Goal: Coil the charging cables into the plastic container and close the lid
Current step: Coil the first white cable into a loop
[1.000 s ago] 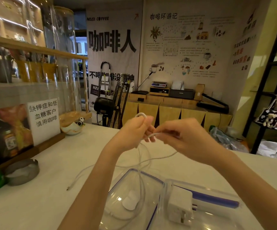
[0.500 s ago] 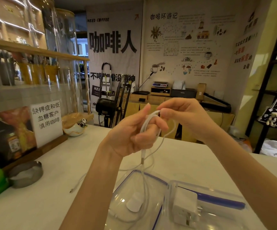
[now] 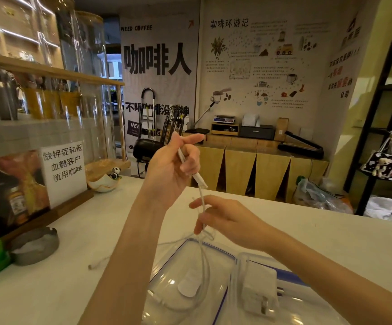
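I see my left hand (image 3: pixel 171 171) raised above the counter (image 3: pixel 73 242), its fingers curled around the white cable (image 3: pixel 200 193) near the plug end, which sticks out below the fist. The cable drops straight down to my right hand (image 3: pixel 227 221), lower and just right of it, where the fingertips pinch the strand; the exact grip there is hard to make out because the fingers overlap it. Below the right hand the cable loops loosely and is thin enough that I lose parts of it against the pale counter. One free end (image 3: pixel 91 266) lies on the counter to the left, partly hidden behind my left forearm. The clear container (image 3: pixel 248 261) sits at the bottom edge, cut off by the frame, with a white charger (image 3: pixel 258 292) inside it. Its lid (image 3: pixel 185 285) lies open just left of it, with cable loops resting on it. An ashtray (image 3: pixel 34 248) stands far left.
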Action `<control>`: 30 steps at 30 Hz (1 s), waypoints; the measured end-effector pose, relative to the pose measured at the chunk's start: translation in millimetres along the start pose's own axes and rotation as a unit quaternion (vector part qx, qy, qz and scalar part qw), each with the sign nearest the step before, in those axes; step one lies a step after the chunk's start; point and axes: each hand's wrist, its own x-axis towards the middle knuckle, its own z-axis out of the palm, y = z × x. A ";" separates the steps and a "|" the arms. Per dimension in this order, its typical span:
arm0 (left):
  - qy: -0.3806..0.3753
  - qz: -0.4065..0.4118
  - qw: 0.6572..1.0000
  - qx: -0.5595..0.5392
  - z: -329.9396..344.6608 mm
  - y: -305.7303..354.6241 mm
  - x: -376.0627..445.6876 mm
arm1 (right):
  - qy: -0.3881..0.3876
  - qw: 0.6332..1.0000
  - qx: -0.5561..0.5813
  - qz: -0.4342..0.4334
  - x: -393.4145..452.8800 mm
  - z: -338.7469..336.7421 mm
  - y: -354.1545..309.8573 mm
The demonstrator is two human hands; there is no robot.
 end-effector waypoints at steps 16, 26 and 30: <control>0.084 0.027 0.925 0.368 -5.5 -42.6 4.8 | 0.043 0.971 -0.230 -0.056 -26.4 -24.6 -50.8; -0.267 -0.194 0.932 0.146 16.0 5.3 -12.3 | 0.172 0.966 0.061 -0.182 -20.4 -71.1 -60.4; -0.344 -0.214 0.908 -0.107 18.2 6.9 -10.8 | 0.139 0.948 0.255 -0.133 -10.0 -63.8 -51.0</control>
